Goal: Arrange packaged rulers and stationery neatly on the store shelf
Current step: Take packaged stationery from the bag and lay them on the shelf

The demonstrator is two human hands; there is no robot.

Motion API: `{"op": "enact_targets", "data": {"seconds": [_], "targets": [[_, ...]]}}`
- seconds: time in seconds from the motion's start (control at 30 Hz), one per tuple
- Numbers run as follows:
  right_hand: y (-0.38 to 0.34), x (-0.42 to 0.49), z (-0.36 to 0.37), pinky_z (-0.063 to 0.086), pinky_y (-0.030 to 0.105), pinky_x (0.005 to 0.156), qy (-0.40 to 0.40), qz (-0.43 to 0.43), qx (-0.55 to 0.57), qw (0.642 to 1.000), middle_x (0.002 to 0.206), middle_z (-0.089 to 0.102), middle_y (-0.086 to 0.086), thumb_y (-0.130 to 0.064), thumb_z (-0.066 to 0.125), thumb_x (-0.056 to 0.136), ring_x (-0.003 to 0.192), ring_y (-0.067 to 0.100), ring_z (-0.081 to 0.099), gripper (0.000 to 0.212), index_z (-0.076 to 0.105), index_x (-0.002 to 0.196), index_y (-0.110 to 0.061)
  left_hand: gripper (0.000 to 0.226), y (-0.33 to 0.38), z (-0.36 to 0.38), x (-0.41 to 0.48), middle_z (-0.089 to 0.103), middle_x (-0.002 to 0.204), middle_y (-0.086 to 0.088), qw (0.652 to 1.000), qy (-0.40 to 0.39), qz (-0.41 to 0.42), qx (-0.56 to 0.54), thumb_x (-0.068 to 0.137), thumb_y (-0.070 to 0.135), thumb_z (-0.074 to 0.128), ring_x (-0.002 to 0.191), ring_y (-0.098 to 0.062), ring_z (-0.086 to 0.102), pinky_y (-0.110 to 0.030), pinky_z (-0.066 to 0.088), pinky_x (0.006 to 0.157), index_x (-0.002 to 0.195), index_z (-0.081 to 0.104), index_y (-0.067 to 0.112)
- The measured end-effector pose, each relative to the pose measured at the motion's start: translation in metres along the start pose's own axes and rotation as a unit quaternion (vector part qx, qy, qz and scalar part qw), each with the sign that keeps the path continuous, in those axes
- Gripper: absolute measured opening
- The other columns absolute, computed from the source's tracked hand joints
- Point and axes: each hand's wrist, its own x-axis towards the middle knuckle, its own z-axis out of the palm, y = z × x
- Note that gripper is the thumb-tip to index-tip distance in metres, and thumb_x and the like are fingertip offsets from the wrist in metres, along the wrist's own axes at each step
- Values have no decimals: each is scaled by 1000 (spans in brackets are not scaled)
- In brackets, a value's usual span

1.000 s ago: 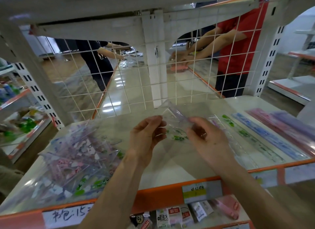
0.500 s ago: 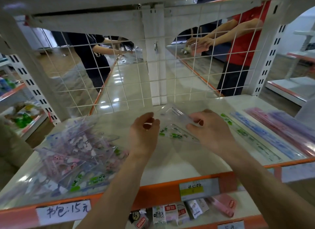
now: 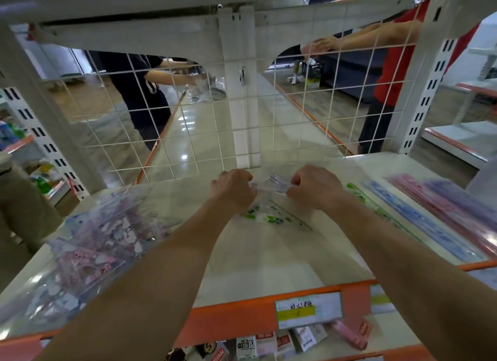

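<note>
Near the wire grille [image 3: 295,113], a ruler packet [image 3: 274,215] is pinched between left hand [image 3: 232,190] and right hand [image 3: 314,190], and could be torn by tugging.

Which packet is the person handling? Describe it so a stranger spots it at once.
Start at the white shelf with the orange front edge. In its middle, between the jumbled heap of packets at left and the long rulers at right, the left hand and right hand pinch a clear packet. Only this one is in hand, and its ruler is a green-printed triangle.
</note>
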Motion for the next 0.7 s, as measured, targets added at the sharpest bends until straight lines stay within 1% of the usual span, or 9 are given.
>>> {"op": "enact_targets", "data": {"seconds": [0.1,0.17,0.23,0.3,0.37,0.43,0.53,0.63,0.7], "targets": [[-6,3,4,41,28,68,-7,5,-15,1000,71,52,4,-34,49,90,75,26,53,29,63,80,-11,26,1,2,3,62,122,-1,1000,9,9,24,93,29,53,115,-23,52,-39,38,98,115,65,21],[-6,2,5,44,30,76,-8,5,-36,999,85,61,9,-41,45,92,82,28,56,38,67,90,-9,26,2,-1,0,61,124,0,999,7,11,31,93,30,53,116,-23,51,-37,37,97,115,65,22],[-7,-1,2,45,33,87,1,-8,-58,998,107,64,12,-47,47,90,101,30,58,43,67,105,-12,31,2,-15,-9,58,128,0,1000,12,14,-2,91,32,55,120,-22,51,-35,37,101,119,63,23],[-12,-8,-6,42,32,92,15,-36,-60,997,116,62,9,-45,54,88,111,28,56,41,65,114,-15,33,-1,-39,-23,58,126,0,998,30,29,-51,89,31,58,117,-20,53,-32,40,101,121,62,22],[-26,-17,-12,40,29,86,15,-83,-26,996,112,63,5,-38,59,87,106,25,57,35,64,115,-18,33,-14,-68,-43,61,121,1,996,28,37,-74,89,27,59,110,-17,57,-26,43,94,121,63,20],[-49,-32,-15,40,27,81,-13,-116,32,993,100,62,-2,-36,63,86,97,20,58,31,66,113,-21,33,-34,-95,-67,63,115,1,996,-11,24,-85,88,24,62,105,-15,59,-21,42,86,120,64,17],[-83,-53,-8,48,29,83,-57,-164,105,979,88,66,-8,-30,66,84,91,15,63,13,71,93,-23,31,-63,-119,-97,64,109,2,997,-53,-15,-61,86,22,64,100,-12,60,-15,40,81,117,66,17],[-114,-67,11,51,28,80,-121,-222,145,957,87,70,-8,-23,66,83,86,13,64,6,70,80,-26,28,-88,-131,-122,64,100,5,996,-61,-47,-49,86,22,64,87,-6,60,-8,41,68,114,67,19],[-132,-74,25,48,26,79,-160,-246,145,945,95,69,-6,-23,65,83,89,12,63,9,70,91,-25,27,-103,-135,-136,65,99,3,995,-61,-66,-48,86,21,64,78,0,56,-7,39,65,113,68,18]]}}
